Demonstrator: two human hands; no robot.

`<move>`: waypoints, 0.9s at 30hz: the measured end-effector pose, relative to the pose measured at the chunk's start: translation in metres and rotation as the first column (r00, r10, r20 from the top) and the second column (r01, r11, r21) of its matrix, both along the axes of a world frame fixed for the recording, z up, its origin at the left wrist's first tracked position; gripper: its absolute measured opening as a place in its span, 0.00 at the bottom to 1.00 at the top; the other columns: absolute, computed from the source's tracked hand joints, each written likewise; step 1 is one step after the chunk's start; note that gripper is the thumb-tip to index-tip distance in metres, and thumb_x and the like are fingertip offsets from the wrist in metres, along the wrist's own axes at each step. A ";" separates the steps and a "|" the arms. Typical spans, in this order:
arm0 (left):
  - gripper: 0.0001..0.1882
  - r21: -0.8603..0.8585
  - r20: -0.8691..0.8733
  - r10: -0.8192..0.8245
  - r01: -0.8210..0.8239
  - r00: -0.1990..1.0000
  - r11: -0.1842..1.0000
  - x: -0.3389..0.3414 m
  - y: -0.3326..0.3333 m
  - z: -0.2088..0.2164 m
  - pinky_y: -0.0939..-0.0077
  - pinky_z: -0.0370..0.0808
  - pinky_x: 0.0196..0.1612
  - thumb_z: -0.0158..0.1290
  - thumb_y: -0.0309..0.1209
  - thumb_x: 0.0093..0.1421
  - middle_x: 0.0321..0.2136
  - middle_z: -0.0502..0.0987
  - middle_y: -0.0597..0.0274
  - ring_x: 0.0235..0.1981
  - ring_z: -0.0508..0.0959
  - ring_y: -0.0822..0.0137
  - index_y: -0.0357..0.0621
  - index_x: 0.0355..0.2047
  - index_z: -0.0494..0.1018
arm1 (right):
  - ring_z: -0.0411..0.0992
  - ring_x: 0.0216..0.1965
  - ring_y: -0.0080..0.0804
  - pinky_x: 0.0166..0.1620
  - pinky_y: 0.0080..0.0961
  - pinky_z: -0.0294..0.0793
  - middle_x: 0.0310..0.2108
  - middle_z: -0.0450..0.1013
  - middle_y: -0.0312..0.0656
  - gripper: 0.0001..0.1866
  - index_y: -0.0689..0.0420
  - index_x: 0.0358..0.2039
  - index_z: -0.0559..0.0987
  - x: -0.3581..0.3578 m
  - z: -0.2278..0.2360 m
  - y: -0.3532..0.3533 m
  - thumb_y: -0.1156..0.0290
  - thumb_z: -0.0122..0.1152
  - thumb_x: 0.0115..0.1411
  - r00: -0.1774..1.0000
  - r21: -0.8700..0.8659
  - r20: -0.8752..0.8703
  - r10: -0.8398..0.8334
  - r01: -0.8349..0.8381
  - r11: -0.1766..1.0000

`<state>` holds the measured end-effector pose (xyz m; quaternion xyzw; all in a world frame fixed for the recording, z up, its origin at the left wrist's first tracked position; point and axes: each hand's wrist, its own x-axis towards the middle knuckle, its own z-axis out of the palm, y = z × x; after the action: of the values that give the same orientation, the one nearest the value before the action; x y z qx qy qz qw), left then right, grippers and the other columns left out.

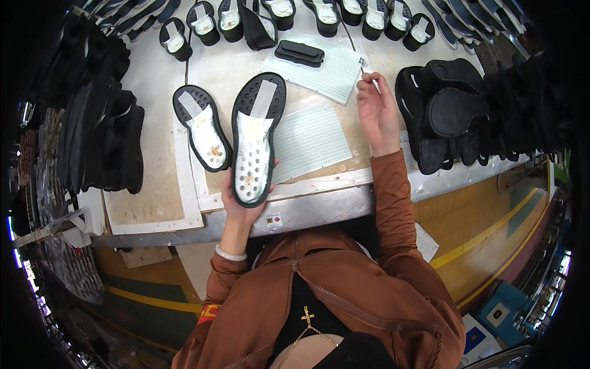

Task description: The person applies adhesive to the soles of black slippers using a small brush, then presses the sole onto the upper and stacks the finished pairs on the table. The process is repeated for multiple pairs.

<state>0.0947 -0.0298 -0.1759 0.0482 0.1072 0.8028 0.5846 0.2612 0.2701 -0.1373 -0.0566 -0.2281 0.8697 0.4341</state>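
My left hand (246, 206) grips a black shoe sole (254, 154) from below at its heel end, toe pointing away. The sole's inside is lined white, with rows of round holes and a pale strip near the toe. Just left of it a second, similar sole (204, 132) lies on the table. My right hand (378, 114) is raised over the right side of the table, palm turned up. Its fingertips are closed together beside a small, thin metallic thing (362, 61), too small to name. Nearby on the table is a black oblong object (299, 53).
Two pale gridded sheets (316, 138) cover the middle of the worktable (144, 209). Black soles are stacked at left (123, 144) and right (455, 114). Several lined soles (203, 23) stand along the far side. A metal edge (313, 212) runs along the table's front.
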 end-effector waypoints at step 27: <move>0.43 -0.020 0.119 -0.017 0.020 0.993 1.000 -0.006 -0.006 -0.011 0.47 0.85 0.45 0.50 0.58 0.67 0.71 0.58 0.41 0.72 0.56 0.35 0.47 0.74 0.54 | 0.75 0.49 0.37 0.48 0.30 0.80 0.44 0.78 0.39 0.08 0.61 0.37 0.84 -0.018 -0.012 -0.014 0.78 0.70 0.57 0.559 0.886 0.399 -0.727 -0.439 0.149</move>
<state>0.0883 -0.0355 -0.1870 -0.0048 0.0802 0.7977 0.5977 0.2431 0.2560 -0.1489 -0.1780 -0.8867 0.3040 0.2994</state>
